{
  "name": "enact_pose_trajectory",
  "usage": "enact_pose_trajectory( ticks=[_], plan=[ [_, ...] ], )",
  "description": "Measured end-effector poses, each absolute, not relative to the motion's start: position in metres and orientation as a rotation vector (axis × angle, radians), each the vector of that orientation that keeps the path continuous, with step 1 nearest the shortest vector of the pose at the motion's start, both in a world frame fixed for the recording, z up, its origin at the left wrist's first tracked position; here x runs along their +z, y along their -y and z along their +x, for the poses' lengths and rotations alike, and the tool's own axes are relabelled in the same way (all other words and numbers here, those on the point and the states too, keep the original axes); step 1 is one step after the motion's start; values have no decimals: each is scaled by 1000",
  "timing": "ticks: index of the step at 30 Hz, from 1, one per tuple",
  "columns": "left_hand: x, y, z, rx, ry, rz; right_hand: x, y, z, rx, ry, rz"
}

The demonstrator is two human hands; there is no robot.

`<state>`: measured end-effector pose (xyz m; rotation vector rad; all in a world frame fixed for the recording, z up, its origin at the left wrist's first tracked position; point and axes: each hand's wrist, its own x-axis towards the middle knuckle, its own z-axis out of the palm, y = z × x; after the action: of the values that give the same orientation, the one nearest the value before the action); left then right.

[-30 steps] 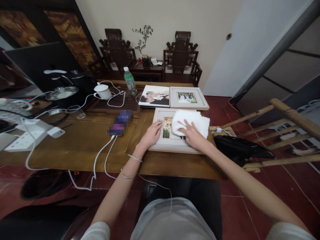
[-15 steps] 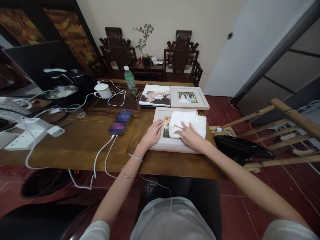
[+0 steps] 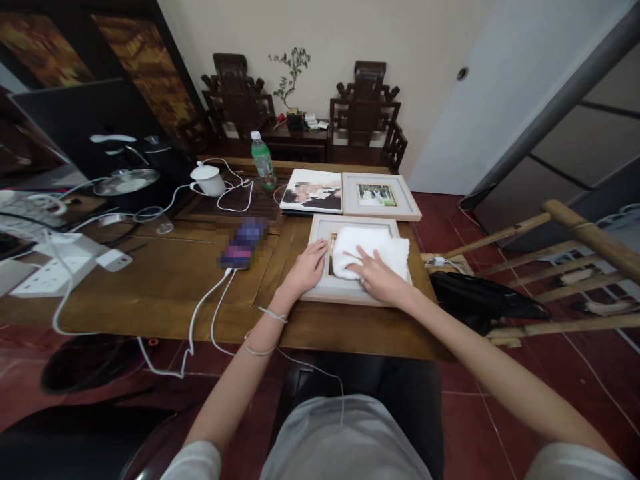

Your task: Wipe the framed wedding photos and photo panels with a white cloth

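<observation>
A picture frame [image 3: 320, 291] with a pale wooden border lies flat near the front edge of the wooden table. Across its left side rests my left hand [image 3: 309, 267], fingers stretched out and holding nothing. My right hand [image 3: 377, 275] holds a folded white cloth [image 3: 395, 250] pressed down on the frame, with some fingers spread over it. The cloth covers most of the picture inside; only a strip at its left shows. Behind lie a second framed picture [image 3: 350, 200] and a white-edged photo album or print [image 3: 313, 190], side by side.
Left of the frames lies a phone [image 3: 243, 245] with white cables plugged in. A green-labelled bottle [image 3: 263, 163], a lidded white cup [image 3: 208, 180], a clear plastic cup [image 3: 157, 221] and a power strip [image 3: 57, 270] stand farther left. A bamboo rack [image 3: 580, 227] is on the right.
My right hand has slid the cloth slightly left over the frame, covering more of the picture. My left hand stays on the frame's left side. The view has shifted a little.
</observation>
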<state>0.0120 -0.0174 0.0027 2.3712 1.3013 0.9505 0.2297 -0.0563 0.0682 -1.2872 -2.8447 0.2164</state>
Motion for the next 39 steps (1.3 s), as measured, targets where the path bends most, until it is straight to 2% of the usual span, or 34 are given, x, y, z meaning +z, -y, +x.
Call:
enact_pose_trajectory(
  ticks=[4,8,14,19,22,25,31,39],
  plan=[
    [6,20,13,964,-1305,2317,66,9,225,-51,2754,-1390],
    [15,24,12,1040,-1281,2275,65,-14,198,-105,2756,-1409],
    [20,27,11,1078,-1280,2218,68,17,172,16,2875,-1223],
    [17,27,13,1025,-1330,2196,89,75,199,302,3034,-1044],
    [13,24,12,950,-1359,2260,103,99,226,461,3024,-1105],
    [8,20,10,910,-1344,2339,107,105,255,493,2957,-1319],
    [4,18,8,894,-1298,2342,87,62,289,201,2807,-1436],
    [5,18,7,924,-1266,2325,72,-18,271,-252,2559,-1653]
  ],
)
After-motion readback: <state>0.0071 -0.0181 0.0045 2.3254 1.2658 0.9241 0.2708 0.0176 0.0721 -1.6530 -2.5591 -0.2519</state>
